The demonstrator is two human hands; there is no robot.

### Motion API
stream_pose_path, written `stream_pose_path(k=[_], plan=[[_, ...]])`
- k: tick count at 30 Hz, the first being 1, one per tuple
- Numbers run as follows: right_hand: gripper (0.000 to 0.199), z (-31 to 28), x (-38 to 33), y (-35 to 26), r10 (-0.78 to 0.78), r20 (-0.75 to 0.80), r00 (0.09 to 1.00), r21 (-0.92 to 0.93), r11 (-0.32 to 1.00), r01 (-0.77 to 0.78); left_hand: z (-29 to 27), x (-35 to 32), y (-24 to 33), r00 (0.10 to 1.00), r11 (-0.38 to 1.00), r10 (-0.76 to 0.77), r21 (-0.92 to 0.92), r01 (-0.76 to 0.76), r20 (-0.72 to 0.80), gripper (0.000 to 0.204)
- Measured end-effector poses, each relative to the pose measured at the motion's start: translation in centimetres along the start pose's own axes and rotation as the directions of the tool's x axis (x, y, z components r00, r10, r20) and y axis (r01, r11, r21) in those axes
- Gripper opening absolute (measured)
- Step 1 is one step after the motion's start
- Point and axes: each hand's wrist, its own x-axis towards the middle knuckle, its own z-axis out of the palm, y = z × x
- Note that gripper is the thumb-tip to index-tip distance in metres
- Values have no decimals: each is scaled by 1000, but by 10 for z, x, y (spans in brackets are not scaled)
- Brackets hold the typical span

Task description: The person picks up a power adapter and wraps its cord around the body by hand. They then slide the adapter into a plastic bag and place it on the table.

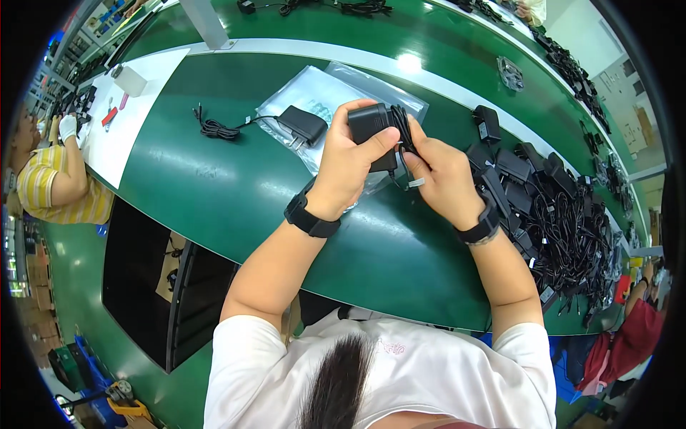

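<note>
A black power adapter point(369, 123) is held above the green table, in front of me. My left hand point(344, 154) is closed round its body, the thumb lying across it. Against its right side, my right hand point(444, 174) grips the adapter's bundled black cable point(401, 129), and a small white tag shows by those fingers. Just beyond my hands, clear plastic bags point(307, 91) lie flat on the table. A second black adapter point(303, 125) rests on them with its prongs showing, its coiled cable point(218, 129) stretching off to the left.
A large pile of black adapters and cables point(564, 222) covers the table's right side; one adapter point(486, 124) lies behind it. On the left, a person in a yellow striped top point(57, 179) works beside a white sheet point(153, 79) with a white bottle point(129, 80). Another person's red garment point(629, 343) appears at right.
</note>
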Motion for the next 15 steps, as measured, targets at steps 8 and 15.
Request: stream_pose_path(k=[8,15], plan=[[63,0,-3,-5,-42,114,993,-11,999,44,4,0,0,999,999,-17,27,19,-47,53],[28,-20,-20,-23,372,130,919,287,873,-394,-12,5,18,837,800,531,402,-445,-131,55]])
